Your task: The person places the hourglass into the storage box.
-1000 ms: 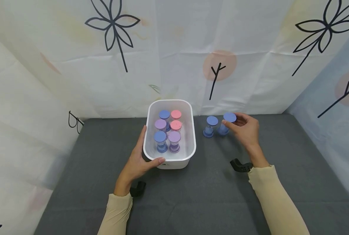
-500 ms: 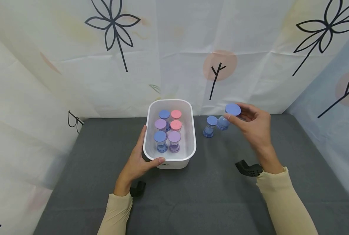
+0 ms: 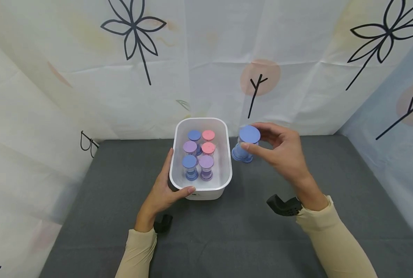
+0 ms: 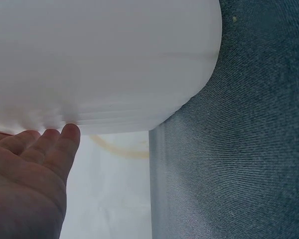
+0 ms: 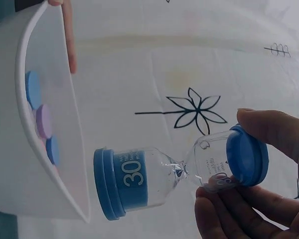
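My right hand [image 3: 281, 152] pinches a blue-capped hourglass [image 3: 249, 134] by its upper end, thumb on one side and fingers on the other. In the right wrist view this hourglass [image 5: 134, 179] is tilted, with "30" on its blue band. Behind it, a second blue hourglass [image 3: 249, 159] is mostly hidden. A white plastic bin [image 3: 223, 179] holds several upright hourglasses: a pink one [image 3: 208, 148], a purple one [image 3: 206, 162] and a blue one [image 3: 189, 162] among them. My left hand [image 3: 161, 193] rests against the bin's near left corner, straight fingers [image 4: 62, 149] touching its side.
A dark grey cloth [image 3: 206, 235] covers the table. Right behind its far edge hangs a pale patterned curtain [image 3: 209, 77], which continues along both sides. A black strap mount [image 3: 284, 206] sits on the right wrist, another [image 3: 163, 224] on the left.
My right hand has lifted one blue hourglass off the table and moved it left, in front of the other blue one. The left hand and bin have stayed put.
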Available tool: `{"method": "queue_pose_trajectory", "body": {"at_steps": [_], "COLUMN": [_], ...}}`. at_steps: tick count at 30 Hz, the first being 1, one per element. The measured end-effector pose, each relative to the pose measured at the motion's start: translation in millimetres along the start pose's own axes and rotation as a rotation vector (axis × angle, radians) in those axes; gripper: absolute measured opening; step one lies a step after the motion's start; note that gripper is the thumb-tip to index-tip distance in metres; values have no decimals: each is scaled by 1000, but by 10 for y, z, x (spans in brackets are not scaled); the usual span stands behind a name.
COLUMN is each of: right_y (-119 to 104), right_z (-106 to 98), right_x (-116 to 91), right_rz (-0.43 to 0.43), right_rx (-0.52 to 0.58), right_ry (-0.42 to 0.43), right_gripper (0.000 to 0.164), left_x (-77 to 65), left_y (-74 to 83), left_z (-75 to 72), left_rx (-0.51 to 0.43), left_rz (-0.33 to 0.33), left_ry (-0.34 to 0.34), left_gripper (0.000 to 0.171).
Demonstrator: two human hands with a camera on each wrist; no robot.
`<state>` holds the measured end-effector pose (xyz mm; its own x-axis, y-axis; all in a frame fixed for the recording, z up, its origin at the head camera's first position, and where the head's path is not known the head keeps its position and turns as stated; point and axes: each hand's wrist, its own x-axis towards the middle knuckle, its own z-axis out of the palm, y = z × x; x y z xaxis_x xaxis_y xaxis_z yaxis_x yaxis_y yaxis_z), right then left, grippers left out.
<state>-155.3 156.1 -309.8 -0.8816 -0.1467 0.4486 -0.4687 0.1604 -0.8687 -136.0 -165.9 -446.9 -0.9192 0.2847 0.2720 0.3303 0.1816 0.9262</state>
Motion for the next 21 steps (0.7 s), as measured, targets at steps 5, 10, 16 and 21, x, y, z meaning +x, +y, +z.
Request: {"method": "queue_pose_trajectory", "body": {"at_steps": [5, 10, 16, 21], "right_y": [-11, 3, 100, 212], "right_z": [196, 382, 602, 768], "right_x": [1, 6, 27, 34], "right_rz": [3, 23, 72, 100], "right_rx": [21, 38, 43, -16], "right_ry": [-112, -212, -319, -380], "right_gripper": [44, 43, 44, 49], "left_x": [-4, -3, -8, -10], "left_y": [16, 17, 8, -5], "left_z": [-3, -4, -3, -3], "left_rx": [5, 6, 8, 8], "left_rz": [-9, -13, -17, -16], "left_ry": [-3, -8, -14, -14], "left_gripper": [122, 122, 120, 120]}}
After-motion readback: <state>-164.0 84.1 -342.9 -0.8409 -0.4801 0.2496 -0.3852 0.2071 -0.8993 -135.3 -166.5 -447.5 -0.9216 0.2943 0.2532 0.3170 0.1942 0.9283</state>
